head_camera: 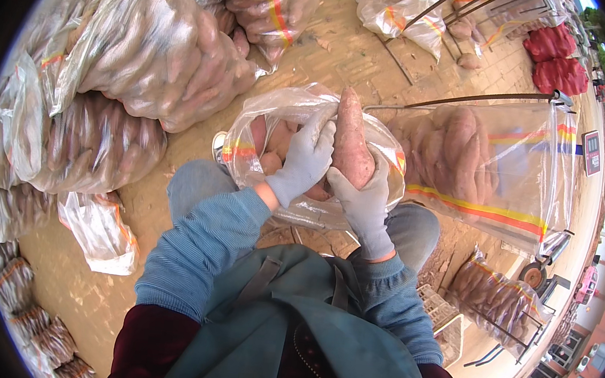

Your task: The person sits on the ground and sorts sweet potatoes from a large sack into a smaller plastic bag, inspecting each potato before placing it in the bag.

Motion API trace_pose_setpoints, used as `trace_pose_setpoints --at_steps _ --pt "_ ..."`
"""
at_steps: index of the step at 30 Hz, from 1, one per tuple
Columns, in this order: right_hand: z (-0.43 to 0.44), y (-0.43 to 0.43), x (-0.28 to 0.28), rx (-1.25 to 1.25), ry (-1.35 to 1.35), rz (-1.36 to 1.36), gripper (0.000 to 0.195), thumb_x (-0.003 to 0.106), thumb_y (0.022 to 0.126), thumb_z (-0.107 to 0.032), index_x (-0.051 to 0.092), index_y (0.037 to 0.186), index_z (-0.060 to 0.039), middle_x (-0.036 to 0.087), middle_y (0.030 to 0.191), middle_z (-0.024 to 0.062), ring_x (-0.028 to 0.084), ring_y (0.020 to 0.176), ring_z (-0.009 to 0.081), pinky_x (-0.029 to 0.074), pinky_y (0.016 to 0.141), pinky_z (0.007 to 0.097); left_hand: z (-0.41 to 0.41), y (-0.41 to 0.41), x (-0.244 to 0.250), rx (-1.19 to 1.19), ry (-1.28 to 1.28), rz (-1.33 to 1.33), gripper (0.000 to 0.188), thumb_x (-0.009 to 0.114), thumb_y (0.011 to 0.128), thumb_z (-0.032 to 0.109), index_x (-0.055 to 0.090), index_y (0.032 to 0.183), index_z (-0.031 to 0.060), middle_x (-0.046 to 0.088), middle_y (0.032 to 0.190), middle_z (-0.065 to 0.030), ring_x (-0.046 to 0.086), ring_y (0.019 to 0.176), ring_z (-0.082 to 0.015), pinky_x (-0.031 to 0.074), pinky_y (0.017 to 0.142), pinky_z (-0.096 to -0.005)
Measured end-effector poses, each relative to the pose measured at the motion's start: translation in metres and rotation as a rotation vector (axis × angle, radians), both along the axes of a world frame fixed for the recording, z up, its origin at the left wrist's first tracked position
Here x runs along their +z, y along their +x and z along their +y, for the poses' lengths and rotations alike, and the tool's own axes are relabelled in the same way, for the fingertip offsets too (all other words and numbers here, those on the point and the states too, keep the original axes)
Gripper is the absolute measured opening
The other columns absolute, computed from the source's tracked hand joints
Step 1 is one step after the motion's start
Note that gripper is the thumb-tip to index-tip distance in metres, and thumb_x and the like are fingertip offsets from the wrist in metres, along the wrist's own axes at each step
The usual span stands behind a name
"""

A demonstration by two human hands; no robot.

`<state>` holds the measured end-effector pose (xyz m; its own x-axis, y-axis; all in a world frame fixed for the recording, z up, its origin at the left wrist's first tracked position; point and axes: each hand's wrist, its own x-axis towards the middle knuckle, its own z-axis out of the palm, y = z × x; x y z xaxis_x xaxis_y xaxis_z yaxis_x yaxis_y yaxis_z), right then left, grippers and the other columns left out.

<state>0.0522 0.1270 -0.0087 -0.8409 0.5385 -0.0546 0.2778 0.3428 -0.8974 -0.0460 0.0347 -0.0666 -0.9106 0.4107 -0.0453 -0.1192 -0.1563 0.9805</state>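
Note:
A long, tapered sweet potato [351, 144] points away from me, thin end outward, above an open clear plastic mesh bag [255, 109]. Around its thick near end, my right hand [362, 195] is closed in a grey glove. My left hand [306, 154], gloved the same way, presses its curled fingers along the potato's left side; some fingertips are hidden. Inside the bag, more sweet potatoes [272, 161] show below and left of my hands. The bag, striped red and yellow, stands between my knees.
Filled sacks of sweet potatoes [157, 49] crowd the left. A flattened bag [101, 232] lies near them. On the right, a part-filled bag [448, 154] hangs on a metal frame [475, 98]. A plastic crate [445, 323] sits by my right elbow; red sacks [557, 63] stand farther off.

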Motion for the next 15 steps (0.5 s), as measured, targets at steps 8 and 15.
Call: trace_pose_setpoints --at_steps 8,15 --pt "0.008 0.0 0.004 0.182 0.631 -0.035 0.083 0.083 0.068 -0.023 0.043 0.136 0.0038 0.052 0.129 0.0214 0.048 0.125 0.0314 0.039 0.104 0.0397 -0.004 -0.027 0.011 -0.21 0.613 -0.726 0.041 0.05 0.102 0.033 0.048 0.132 0.0051 0.058 0.124 -0.0152 0.057 0.114 -0.0291 0.045 0.102 -0.0433" --pt "0.007 0.012 0.002 -0.051 -0.722 0.113 0.084 0.078 0.079 -0.019 0.031 0.145 0.0027 0.046 0.138 0.0157 0.044 0.129 0.0284 0.036 0.11 0.0415 -0.011 -0.029 0.03 -0.041 0.658 -0.869 0.045 0.058 0.094 0.049 0.059 0.102 0.005 0.064 0.086 -0.0105 0.065 0.081 -0.0259 0.056 0.077 -0.0405"
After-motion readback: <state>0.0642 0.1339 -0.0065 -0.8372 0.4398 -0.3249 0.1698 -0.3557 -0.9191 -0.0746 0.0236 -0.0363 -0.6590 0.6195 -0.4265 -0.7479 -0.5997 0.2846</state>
